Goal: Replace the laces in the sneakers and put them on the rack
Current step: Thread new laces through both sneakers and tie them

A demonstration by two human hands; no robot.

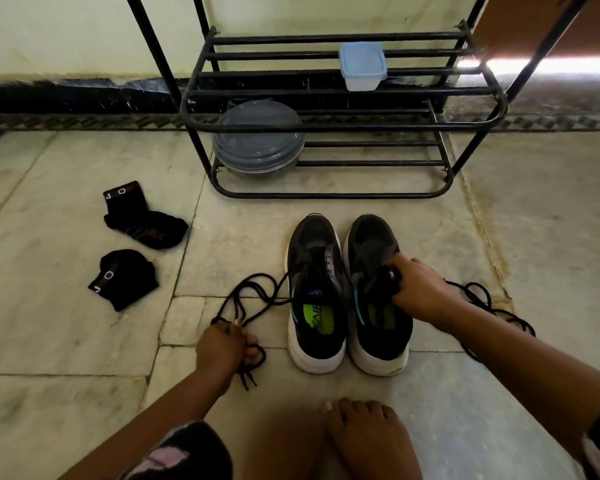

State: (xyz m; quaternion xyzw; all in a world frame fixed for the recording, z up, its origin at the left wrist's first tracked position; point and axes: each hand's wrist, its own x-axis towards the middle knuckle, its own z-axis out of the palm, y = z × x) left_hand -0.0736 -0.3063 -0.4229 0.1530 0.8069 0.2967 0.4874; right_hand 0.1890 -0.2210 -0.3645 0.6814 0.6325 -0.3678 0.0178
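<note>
the insole of the left sneaker (315, 292) carries lime-green print that reads roughly "air", and a small tongue label above it is too blurred to read. two black socks, the far sock (145, 219) and the near sock (122, 278), show white letters "j o" on their cuffs.

both sneakers are black mesh with thick white soles and teal side stripes. they stand side by side on the stone floor (66, 341), just in front of the black metal rack (343, 126), long axes running away from the person, toes toward the rack.

the left hand (224, 344) has its grip clamped on a loose black lace (246, 296) that trails from the left sneaker. the right hand (418, 289) grips the tongue of the right sneaker (378, 296); a second lace (478, 296) lies on the floor beside it.
</note>
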